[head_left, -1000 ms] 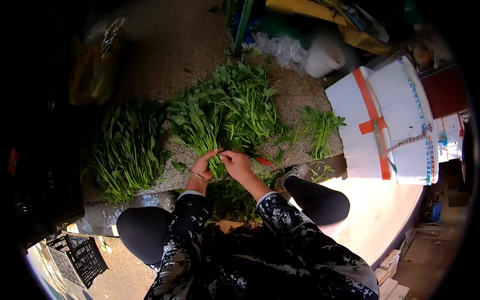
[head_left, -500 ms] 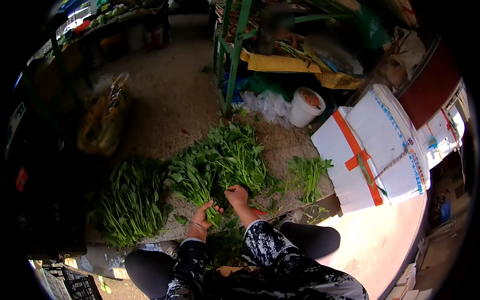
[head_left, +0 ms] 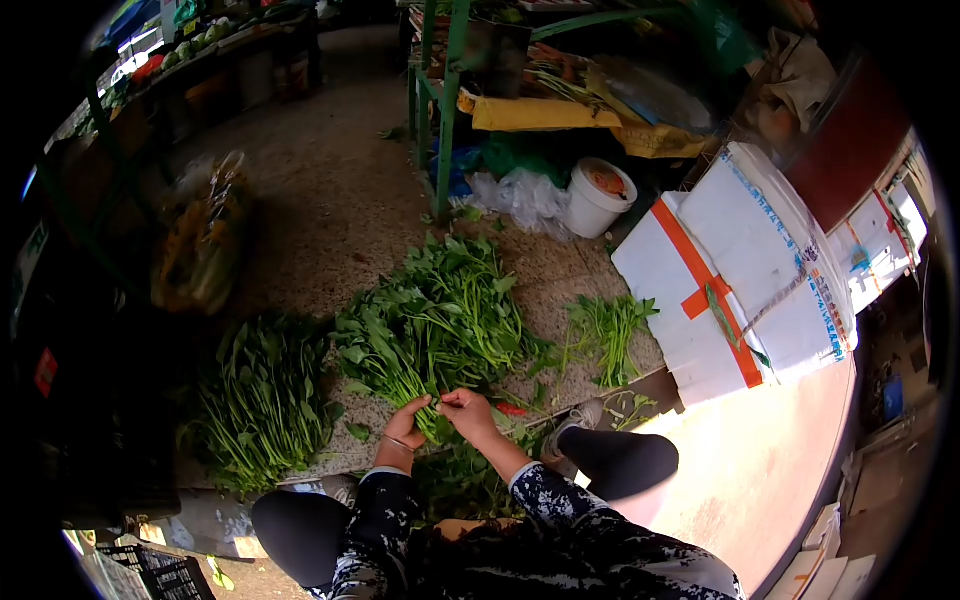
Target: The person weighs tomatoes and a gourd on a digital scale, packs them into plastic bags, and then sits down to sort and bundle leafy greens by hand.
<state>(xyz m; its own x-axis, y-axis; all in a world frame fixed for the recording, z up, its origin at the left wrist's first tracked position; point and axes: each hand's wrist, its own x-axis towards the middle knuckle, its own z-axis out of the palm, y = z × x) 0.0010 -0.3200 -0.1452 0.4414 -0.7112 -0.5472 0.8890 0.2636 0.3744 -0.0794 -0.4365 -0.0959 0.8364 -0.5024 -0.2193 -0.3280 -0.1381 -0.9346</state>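
My left hand is closed around a bunch of long-stemmed leafy greens, near the stem ends. Right beside it, the thumb and fingers of my right hand are pinched together at the edge of the bunch; what sits between the fingertips is too small to make out. Beyond both hands spreads a big loose pile of the same greens. A neater heap of greens lies to the left, stems toward me. On the right is a small clump of greens.
A white foam box with orange tape stands at the right. Behind the pile are a white bucket, clear plastic bags and a green metal stand. A bagged bundle rests at the left. Something red lies near my right hand.
My right hand has come down and closer to my left, so the fingertips nearly meet. My left hand still grips the greens. The whole view has shifted slightly.
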